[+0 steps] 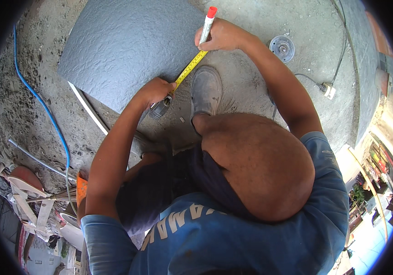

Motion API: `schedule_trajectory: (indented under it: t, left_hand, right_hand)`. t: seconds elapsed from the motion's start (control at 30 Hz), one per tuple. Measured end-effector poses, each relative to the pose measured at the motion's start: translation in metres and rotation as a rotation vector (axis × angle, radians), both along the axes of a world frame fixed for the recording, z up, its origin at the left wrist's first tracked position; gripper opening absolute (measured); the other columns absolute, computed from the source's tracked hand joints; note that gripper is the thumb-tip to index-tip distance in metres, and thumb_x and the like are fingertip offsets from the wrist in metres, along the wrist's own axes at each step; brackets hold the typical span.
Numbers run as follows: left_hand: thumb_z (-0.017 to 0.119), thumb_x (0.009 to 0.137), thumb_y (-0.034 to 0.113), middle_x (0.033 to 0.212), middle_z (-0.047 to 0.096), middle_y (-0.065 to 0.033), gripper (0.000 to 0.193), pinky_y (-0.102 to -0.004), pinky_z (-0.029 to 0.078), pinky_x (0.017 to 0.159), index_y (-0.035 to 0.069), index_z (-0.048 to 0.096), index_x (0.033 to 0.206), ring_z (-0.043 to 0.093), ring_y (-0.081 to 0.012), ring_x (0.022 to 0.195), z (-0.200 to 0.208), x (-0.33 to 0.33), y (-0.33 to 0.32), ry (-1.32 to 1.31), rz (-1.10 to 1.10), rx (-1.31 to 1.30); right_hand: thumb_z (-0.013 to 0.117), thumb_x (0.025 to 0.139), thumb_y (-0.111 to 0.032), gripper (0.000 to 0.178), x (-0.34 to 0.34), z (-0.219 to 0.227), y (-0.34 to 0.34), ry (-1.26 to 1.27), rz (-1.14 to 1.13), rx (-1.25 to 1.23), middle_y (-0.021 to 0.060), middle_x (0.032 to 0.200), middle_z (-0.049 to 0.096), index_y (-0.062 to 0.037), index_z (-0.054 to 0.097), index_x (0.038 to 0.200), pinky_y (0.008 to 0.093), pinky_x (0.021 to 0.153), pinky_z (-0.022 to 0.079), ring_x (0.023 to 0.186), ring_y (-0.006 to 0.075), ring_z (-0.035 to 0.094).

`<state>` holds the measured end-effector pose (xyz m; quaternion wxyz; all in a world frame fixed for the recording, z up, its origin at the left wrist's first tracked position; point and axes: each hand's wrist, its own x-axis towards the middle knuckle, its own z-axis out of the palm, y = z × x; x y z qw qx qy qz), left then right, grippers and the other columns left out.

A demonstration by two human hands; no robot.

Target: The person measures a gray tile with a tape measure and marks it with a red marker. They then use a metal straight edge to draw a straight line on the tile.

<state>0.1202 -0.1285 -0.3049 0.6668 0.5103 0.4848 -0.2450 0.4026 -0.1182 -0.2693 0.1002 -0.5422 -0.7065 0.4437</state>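
A large dark grey textured tile (132,50) lies in front of me. Along its right edge runs the yellow blade of a tape measure (189,69). My left hand (156,90) is closed on the tape measure near its dark case, at the tile's near right corner. Farther up the edge, my right hand (224,35) is closed round a white marker (208,28) with a red end pointing up and away. Its fingers are also at the far end of the blade; whether they pinch it is hidden.
My grey shoe (207,89) stands just right of the blade. On the concrete floor, a round metal disc (282,49) and a plug with a cord (328,90) lie at right. A blue hose (45,107) curves along the left. A white strip (86,107) shows beside the tile.
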Motion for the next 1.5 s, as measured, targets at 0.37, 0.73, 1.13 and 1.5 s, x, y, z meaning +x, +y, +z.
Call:
schedule_trajectory:
  t: [0.37,0.73,1.13,1.5]
  left_hand:
    - [0.054,0.097,0.032,0.061,0.063,-0.0090,0.038,-0.0311,0.047,0.045,-0.001,0.065,0.082,0.059,-0.0168,0.047,0.0013,0.0007,-0.0010,-0.011,0.011,-0.009]
    - [0.054,0.097,0.032,0.064,0.063,-0.0084,0.038,-0.0306,0.047,0.047,0.000,0.066,0.081,0.060,-0.0159,0.049,0.0024,0.0008,-0.0005,-0.020,0.015,0.001]
    - [0.055,0.097,0.032,0.063,0.063,-0.0075,0.038,-0.0305,0.046,0.047,0.000,0.067,0.081,0.058,-0.0152,0.048,0.0034,0.0008,-0.0013,-0.016,0.002,0.017]
    - [0.055,0.097,0.032,0.063,0.063,-0.0071,0.038,-0.0308,0.046,0.047,0.000,0.067,0.080,0.058,-0.0148,0.049,0.0025,0.0020,-0.0001,-0.001,0.001,0.010]
  right_hand:
    - [0.068,0.080,-0.020,0.018,-0.0014,0.0030,-0.0001,0.000,-0.022,-0.022,0.0072,0.081,0.069,-0.0053,0.071,0.090,0.0294,0.071,0.051,0.075,0.0164,0.064]
    - [0.067,0.075,-0.022,0.020,0.0008,-0.0029,0.0013,0.021,-0.023,-0.024,0.0093,0.082,0.069,-0.0061,0.072,0.087,0.0324,0.071,0.052,0.074,0.0206,0.065]
    - [0.067,0.076,-0.022,0.021,0.0021,-0.0015,0.0014,0.099,-0.077,-0.062,0.0087,0.081,0.069,-0.0058,0.072,0.087,0.0324,0.073,0.052,0.075,0.0203,0.065]
    - [0.066,0.074,-0.022,0.018,0.0006,0.0008,0.0021,0.048,-0.023,-0.054,0.0083,0.079,0.068,-0.0067,0.071,0.084,0.0325,0.070,0.050,0.073,0.0200,0.063]
